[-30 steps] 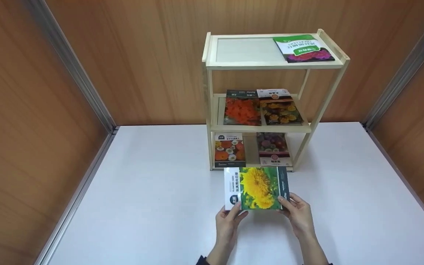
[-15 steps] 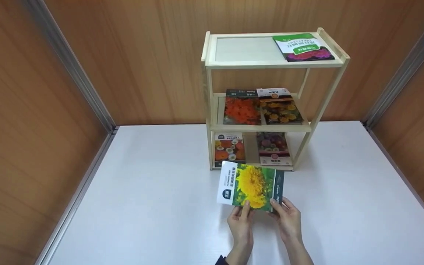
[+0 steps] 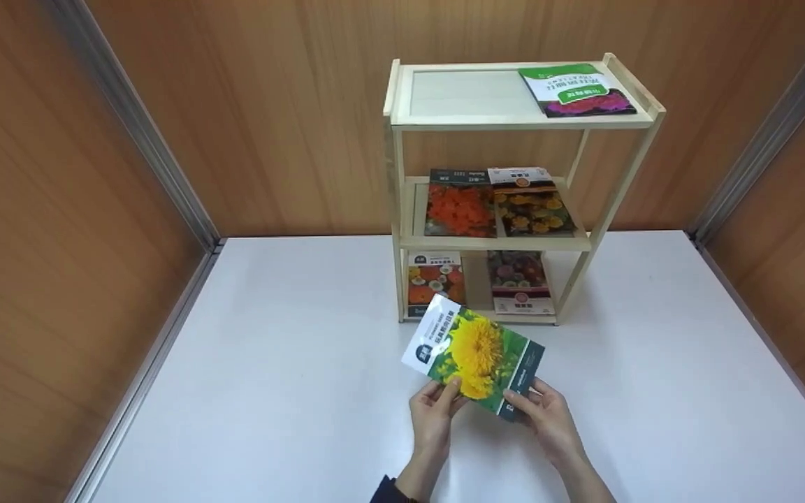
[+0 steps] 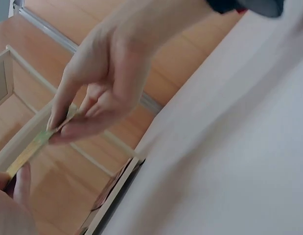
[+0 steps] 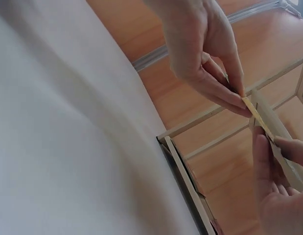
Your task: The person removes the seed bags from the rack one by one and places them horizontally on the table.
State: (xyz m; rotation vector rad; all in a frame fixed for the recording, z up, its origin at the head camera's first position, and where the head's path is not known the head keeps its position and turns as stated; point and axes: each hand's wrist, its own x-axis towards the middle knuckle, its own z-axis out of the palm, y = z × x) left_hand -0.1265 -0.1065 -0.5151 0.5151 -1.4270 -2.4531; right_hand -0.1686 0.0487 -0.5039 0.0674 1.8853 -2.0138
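A seed packet [image 3: 476, 356] with a yellow flower picture is held in front of the shelf, above the white table. It is turned at a slant, its white end up at the left and its dark end down at the right. My left hand [image 3: 432, 416] pinches its lower edge near the middle, thumb on the printed face. At the dark end my right hand [image 3: 549, 423] pinches the lower corner, thumb also on the front. In the left wrist view the packet [image 4: 30, 152] shows nearly edge-on, between the left hand [image 4: 104, 81] and the right.
A wooden three-tier shelf [image 3: 497, 244] stands at the back of the table [image 3: 291, 363]. A green-and-white packet [image 3: 577, 91] lies on top. The middle tier holds a red-flower packet [image 3: 460, 206] and an orange-flower packet [image 3: 532, 206]; two more packets lie at the bottom. Wood-grain walls surround it.
The packet has turned clockwise from level to a slant, its dark end dropping. My left hand shifted right along the lower edge, then back left. The shelf's packets stayed put.
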